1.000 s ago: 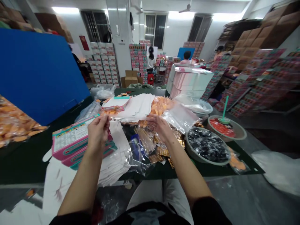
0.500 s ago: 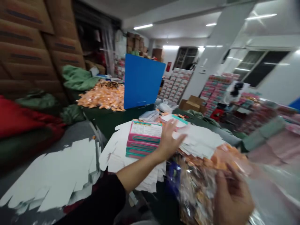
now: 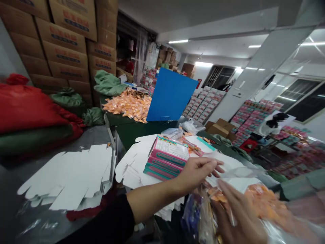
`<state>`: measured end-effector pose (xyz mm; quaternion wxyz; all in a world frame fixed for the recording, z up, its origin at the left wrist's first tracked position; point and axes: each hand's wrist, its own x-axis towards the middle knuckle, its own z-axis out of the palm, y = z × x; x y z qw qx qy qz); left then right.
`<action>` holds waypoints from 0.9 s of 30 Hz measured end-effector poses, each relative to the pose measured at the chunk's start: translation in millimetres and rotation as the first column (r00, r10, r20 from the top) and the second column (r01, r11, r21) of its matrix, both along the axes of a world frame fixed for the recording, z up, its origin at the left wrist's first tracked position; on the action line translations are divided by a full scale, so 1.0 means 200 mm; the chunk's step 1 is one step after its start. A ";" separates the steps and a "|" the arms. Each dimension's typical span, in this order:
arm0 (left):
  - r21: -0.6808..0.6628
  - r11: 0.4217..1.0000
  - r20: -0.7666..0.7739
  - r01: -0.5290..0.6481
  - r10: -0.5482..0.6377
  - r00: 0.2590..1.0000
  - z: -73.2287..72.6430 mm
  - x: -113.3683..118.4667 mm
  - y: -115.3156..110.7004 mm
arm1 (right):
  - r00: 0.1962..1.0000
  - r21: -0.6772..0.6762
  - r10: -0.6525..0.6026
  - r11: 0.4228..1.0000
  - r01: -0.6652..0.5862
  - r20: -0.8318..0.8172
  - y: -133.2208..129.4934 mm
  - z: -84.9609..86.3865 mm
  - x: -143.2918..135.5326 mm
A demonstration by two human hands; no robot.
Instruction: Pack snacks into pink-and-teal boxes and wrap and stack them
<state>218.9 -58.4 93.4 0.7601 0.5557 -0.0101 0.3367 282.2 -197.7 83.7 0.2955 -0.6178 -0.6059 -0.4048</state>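
My left hand (image 3: pixel 200 172) reaches past the right end of a short stack of pink and teal printed boxes (image 3: pixel 169 154), its fingers loosely stretched to the right with nothing visible in them. Close by on the right, my right hand (image 3: pixel 240 213) is smeared by motion, and what its fingers hold, if anything, is unclear. It is over a clear plastic bag (image 3: pixel 203 217) of brownish and blue items, whose kind I cannot make out. Orange plastic-wrapped pieces (image 3: pixel 266 201) lie beside it. Flat white box blanks (image 3: pixel 135 149) spread under and around the box stack.
More white blanks (image 3: pixel 72 169) lie at left. A blue panel (image 3: pixel 172 95) stands upright behind the boxes, near a heap of orange wrapped pieces (image 3: pixel 132 105). Stacked cartons (image 3: pixel 63 47) and red sacks (image 3: pixel 33 108) fill the left side. Another person (image 3: pixel 269 123) is at far right.
The view has turned left. My left hand has come off the box stack's end toward my right hand, its fingers less spread. My right hand has moved toward the left.
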 end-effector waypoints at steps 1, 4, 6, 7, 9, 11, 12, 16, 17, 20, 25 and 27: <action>-0.002 1.000 0.000 0.031 -0.031 1.000 0.01 -0.02 0.01 | 0.999 0.025 -0.036 0.999 0.035 0.031 -0.03 0.07 0.02; 0.037 0.991 0.017 0.132 -0.133 0.991 0.03 -0.05 0.02 | 0.989 0.041 -0.119 0.992 0.116 0.086 -0.06 0.25 0.12; 0.093 0.989 0.062 0.118 -0.124 0.990 0.04 -0.05 0.03 | 0.996 -0.067 -0.093 0.993 0.092 -0.004 -0.05 0.33 0.18; 0.112 0.990 0.080 0.090 -0.100 0.992 0.04 -0.05 0.04 | 0.993 -0.117 -0.089 0.990 0.079 -0.083 -0.03 0.35 0.21; 0.104 0.993 0.086 0.047 -0.057 0.995 0.06 -0.05 0.07 | 0.965 -0.187 -0.112 0.980 0.068 -0.237 0.00 0.38 0.22; 0.046 0.999 0.065 0.029 -0.032 0.997 0.06 -0.04 0.10 | 0.932 -0.237 -0.124 0.971 0.043 -0.340 0.02 0.40 0.19; 0.018 1.000 0.052 0.023 -0.024 0.998 0.06 -0.04 0.12 | 0.918 -0.259 -0.123 0.966 0.022 -0.378 0.03 0.41 0.16; -0.001 1.000 0.031 -0.001 0.001 1.000 0.06 0.01 0.18 | 0.863 -0.300 -0.108 0.953 -0.053 -0.494 0.09 0.44 0.11; -0.011 1.000 0.025 -0.003 0.003 1.000 0.06 0.02 0.19 | 0.849 -0.299 -0.106 0.952 -0.063 -0.518 0.10 0.44 0.12; -0.060 0.998 -0.003 -0.002 0.002 1.000 0.06 0.04 0.20 | 0.813 -0.287 -0.109 0.955 -0.074 -0.573 0.13 0.42 0.15; -0.117 0.993 -0.030 -0.002 -0.001 1.000 0.04 0.04 0.19 | 0.760 -0.292 -0.121 0.952 -0.094 -0.639 0.14 0.37 0.20; -0.129 0.992 -0.052 -0.008 0.001 0.999 0.02 0.04 0.18 | 0.734 -0.289 -0.120 0.951 -0.107 -0.668 0.14 0.35 0.22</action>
